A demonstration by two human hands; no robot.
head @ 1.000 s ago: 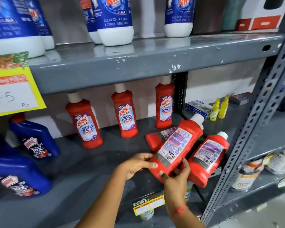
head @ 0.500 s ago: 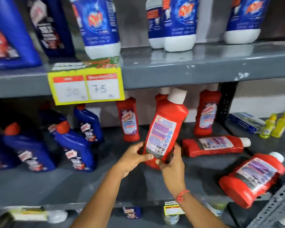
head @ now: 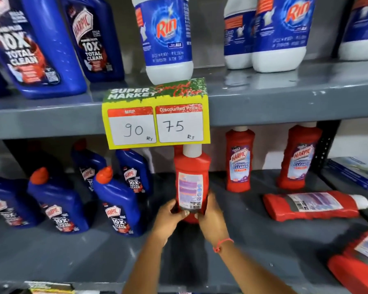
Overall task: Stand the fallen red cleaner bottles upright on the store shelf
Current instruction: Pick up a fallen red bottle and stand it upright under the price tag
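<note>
Held item: one red bottle (head: pixel 191 177), upright, white cap up, back label and barcode facing you, standing at the middle of the lower shelf (head: pixel 94 255). Whether its base rests fully on the shelf you cannot tell; your hands cover it.

Your left hand (head: pixel 170 217): grip pressed against the bottle's lower left side, thumb tip on the bottom edge of the label.

Your right hand (head: pixel 212 219): grip closed around the lower right side, a red thread (head: pixel 222 244) on the wrist. The bottle sits between the two grips and rises above them.

Fallen stock: a second red bottle (head: pixel 312 205) lies on its side to the right of your hands, cap pointing right, label up. A third red bottle (head: pixel 357 264) lies tilted at the near right edge, partly out of view.

Standing stock: two upright red bottles (head: pixel 239 162) at the far right of the shelf, front labels facing you. Blue bottles (head: pixel 117 200) stand in a group on the left.

Signage: a yellow price tag (head: pixel 155 115) hangs from the upper shelf (head: pixel 285 98), directly above the held bottle, hiding part of its cap.

Upper shelf stock: blue bottles at left, white-and-blue bottles (head: pixel 168 39) at centre and right.
</note>
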